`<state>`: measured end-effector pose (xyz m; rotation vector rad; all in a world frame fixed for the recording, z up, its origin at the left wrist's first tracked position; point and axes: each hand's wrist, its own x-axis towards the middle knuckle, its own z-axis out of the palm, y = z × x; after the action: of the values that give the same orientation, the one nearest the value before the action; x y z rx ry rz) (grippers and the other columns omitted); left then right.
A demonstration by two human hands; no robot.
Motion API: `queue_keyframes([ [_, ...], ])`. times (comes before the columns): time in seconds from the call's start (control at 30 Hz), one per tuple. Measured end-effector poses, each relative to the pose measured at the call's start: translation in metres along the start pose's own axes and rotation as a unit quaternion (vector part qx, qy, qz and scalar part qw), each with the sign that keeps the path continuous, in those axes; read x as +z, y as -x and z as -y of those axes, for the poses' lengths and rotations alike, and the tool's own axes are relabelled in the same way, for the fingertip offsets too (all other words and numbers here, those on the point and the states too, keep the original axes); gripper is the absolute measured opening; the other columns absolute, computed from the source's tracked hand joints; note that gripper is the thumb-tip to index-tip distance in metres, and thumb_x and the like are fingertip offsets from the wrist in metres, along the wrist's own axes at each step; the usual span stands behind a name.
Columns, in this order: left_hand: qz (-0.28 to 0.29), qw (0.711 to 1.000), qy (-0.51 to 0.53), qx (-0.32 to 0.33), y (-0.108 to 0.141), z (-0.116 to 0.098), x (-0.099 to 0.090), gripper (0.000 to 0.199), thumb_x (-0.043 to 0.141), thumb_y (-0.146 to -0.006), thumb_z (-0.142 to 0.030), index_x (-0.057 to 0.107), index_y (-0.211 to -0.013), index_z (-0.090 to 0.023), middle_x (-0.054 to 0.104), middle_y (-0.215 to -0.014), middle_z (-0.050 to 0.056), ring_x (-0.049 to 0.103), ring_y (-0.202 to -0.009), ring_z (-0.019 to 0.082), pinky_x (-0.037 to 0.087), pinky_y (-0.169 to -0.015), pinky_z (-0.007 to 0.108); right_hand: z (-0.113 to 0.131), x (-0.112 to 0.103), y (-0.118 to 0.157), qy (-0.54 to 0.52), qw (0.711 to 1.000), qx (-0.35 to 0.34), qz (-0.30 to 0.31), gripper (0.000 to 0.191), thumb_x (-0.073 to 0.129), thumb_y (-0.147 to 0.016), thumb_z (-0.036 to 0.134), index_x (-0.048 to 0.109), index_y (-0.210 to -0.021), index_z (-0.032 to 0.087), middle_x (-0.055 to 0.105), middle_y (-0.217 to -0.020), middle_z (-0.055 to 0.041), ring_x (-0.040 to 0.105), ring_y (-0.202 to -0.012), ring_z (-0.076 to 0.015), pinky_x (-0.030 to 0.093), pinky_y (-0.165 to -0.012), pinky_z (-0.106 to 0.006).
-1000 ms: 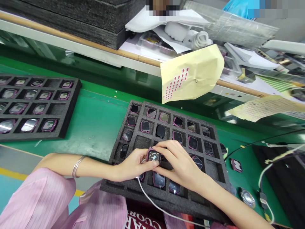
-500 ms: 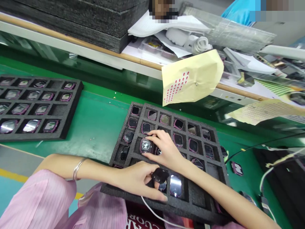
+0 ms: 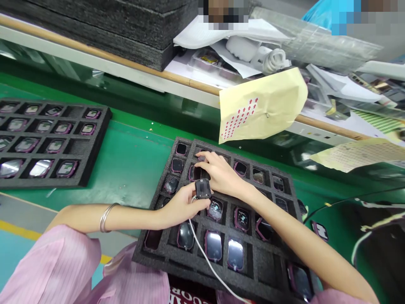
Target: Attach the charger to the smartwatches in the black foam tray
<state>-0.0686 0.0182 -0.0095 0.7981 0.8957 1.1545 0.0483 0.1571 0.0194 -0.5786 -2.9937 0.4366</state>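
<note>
My left hand is closed around a small black square block with a white cable trailing from below the hand, held over a grey foam tray. My right hand reaches over the tray's far left part, fingers bent and apart above a smartwatch in a purple frame. Its thumb is mostly hidden, and I cannot tell whether the fingertips touch a watch. Nearer me in the tray, a watch with a lit face and another lit watch lie in their pockets.
A second foam tray with several watches lies at the left on the green table. Black foam stacks and wrapping sit on the shelf behind. A yellow sheet hangs off its edge. One watch lies right of the tray.
My right hand has left the lit watch and moved to the row farther back. My left hand has lifted the black block up and away from me, uncovering the front pockets.
</note>
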Motion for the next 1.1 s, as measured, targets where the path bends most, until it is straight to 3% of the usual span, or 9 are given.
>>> queue_keyframes([
  [0.1, 0.01, 0.998, 0.022, -0.06, -0.002, -0.002, -0.002, 0.026, 0.064, -0.077, -0.028, 0.047, -0.093, -0.016, 0.046, -0.065, -0.008, 0.029, -0.036, 0.001, 0.021, -0.035, 0.018, -0.008, -0.01, 0.013, -0.139, 0.986, 0.019, -0.092, 0.03, 0.073, -0.073, 0.017, 0.063, -0.101, 0.016, 0.053, -0.124, -0.0145, 0.053, -0.111, -0.0279, 0.044, -0.093, -0.047],
  [0.2, 0.04, 0.996, 0.017, -0.083, -0.003, -0.005, -0.004, 0.032, 0.07, -0.073, -0.027, 0.048, -0.094, -0.015, 0.054, -0.078, -0.003, 0.035, -0.038, 0.0, 0.024, -0.035, 0.017, -0.005, -0.024, 0.034, -0.232, 0.961, 0.03, -0.149, 0.032, 0.072, -0.078, 0.026, 0.06, -0.106, 0.019, 0.056, -0.122, -0.0118, 0.054, -0.112, -0.0256, 0.045, -0.095, -0.044],
  [0.27, 0.054, 0.994, 0.001, -0.095, -0.004, -0.005, -0.004, 0.036, 0.073, -0.071, -0.029, 0.049, -0.093, -0.014, 0.056, -0.077, -0.002, 0.038, -0.04, 0.001, 0.027, -0.036, 0.016, 0.005, -0.027, 0.046, -0.238, 0.964, 0.011, -0.116, 0.034, 0.071, -0.079, 0.025, 0.059, -0.11, 0.02, 0.057, -0.123, -0.0103, 0.054, -0.114, -0.025, 0.043, -0.097, -0.043],
  [0.43, 0.047, 0.994, -0.048, -0.089, -0.005, -0.001, -0.003, 0.037, 0.07, -0.076, -0.04, 0.048, -0.091, -0.015, 0.044, -0.049, -0.011, 0.035, -0.034, 0.004, 0.027, -0.033, 0.015, 0.023, -0.013, 0.061, -0.163, 0.986, -0.013, -0.04, 0.043, 0.068, -0.081, 0.019, 0.052, -0.121, 0.019, 0.062, -0.116, -0.009, 0.057, -0.108, -0.0241, 0.046, -0.093, -0.042],
  [0.57, 0.035, 0.995, -0.038, -0.08, -0.007, 0.001, -0.002, 0.032, 0.058, -0.084, -0.046, 0.05, -0.083, -0.015, 0.038, -0.04, -0.012, 0.03, -0.029, 0.004, 0.021, -0.03, 0.015, 0.019, -0.008, 0.059, -0.125, 0.99, -0.043, -0.04, 0.044, 0.065, -0.084, 0.022, 0.05, -0.126, 0.018, 0.062, -0.116, -0.0107, 0.057, -0.106, -0.0246, 0.047, -0.091, -0.043],
  [0.93, 0.015, 0.993, -0.018, -0.112, -0.007, -0.009, 0.004, 0.038, 0.066, -0.078, -0.049, 0.054, -0.078, -0.014, 0.038, -0.045, -0.01, 0.025, -0.032, 0.002, 0.018, -0.033, 0.018, 0.014, 0.005, 0.06, -0.199, 0.976, -0.054, -0.07, 0.042, 0.067, -0.078, 0.021, 0.053, -0.117, 0.018, 0.064, -0.104, -0.008, 0.06, -0.099, -0.0225, 0.049, -0.088, -0.038],
  [1.1, 0.017, 0.992, -0.04, -0.114, -0.006, -0.005, 0.003, 0.035, 0.065, -0.08, -0.046, 0.055, -0.085, -0.013, 0.037, -0.047, -0.01, 0.027, -0.034, 0.003, 0.017, -0.034, 0.018, 0.017, 0.006, 0.066, -0.193, 0.977, -0.048, -0.081, 0.043, 0.068, -0.078, 0.02, 0.052, -0.118, 0.018, 0.064, -0.106, -0.0077, 0.059, -0.1, -0.022, 0.047, -0.089, -0.039],
])
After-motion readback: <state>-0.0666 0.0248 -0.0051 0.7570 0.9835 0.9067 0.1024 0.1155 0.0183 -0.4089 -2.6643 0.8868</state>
